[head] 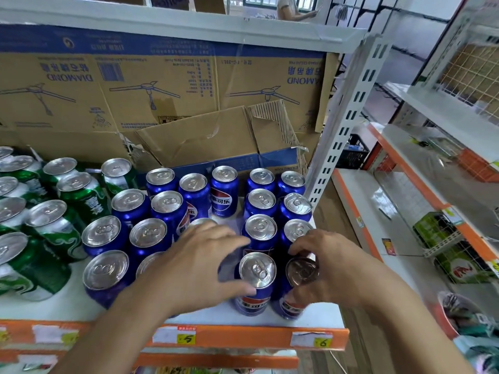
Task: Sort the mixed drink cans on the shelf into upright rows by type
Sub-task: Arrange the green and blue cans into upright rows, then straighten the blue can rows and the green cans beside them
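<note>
Several blue cola cans (pixel 167 209) stand upright in rows across the middle and right of the white shelf (pixel 205 315). Several green cans (pixel 56 228) stand upright on the left. My right hand (pixel 332 268) grips the front right blue can (pixel 301 272) round its top at the shelf's right front corner. My left hand (pixel 194 265) is spread, thumb against the side of the neighbouring front blue can (pixel 256 276), fingers reaching over cans behind. It hides parts of two cans beneath it.
Brown cardboard boxes (pixel 167 98) fill the back of the shelf. A white slotted upright (pixel 348 117) borders the right side. An orange price rail (pixel 243 337) runs along the front edge. Another shelving unit (pixel 405 201) stands to the right. A person is far behind.
</note>
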Demonstrator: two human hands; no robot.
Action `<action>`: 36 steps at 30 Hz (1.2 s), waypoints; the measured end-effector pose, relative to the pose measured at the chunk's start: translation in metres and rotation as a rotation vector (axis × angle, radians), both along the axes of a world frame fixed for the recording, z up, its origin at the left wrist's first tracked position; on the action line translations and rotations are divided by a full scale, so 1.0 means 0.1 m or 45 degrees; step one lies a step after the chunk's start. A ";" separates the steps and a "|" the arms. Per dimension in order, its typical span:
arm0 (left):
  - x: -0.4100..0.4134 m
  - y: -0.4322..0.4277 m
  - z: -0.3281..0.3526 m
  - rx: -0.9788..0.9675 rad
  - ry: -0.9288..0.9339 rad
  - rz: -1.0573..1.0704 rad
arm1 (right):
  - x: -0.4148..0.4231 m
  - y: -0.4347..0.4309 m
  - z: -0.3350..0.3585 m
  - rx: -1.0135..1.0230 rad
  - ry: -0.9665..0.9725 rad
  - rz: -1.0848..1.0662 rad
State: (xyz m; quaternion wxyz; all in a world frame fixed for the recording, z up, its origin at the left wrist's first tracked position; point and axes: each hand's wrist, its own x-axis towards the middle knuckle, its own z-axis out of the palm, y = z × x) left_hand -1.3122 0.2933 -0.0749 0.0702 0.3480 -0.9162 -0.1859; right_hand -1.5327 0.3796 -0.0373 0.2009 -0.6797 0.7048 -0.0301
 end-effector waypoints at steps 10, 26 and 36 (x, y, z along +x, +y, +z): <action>-0.19 0.12 -0.08 0.107 -0.020 0.044 | -0.03 0.03 -0.09 -0.093 -0.016 -0.070; -0.17 0.05 0.12 0.031 -0.051 0.087 | -0.03 -0.13 -0.11 -0.325 0.037 -0.095; 0.07 -0.45 0.06 -0.030 -0.335 0.284 | 0.25 -0.88 -0.04 -0.346 0.051 0.070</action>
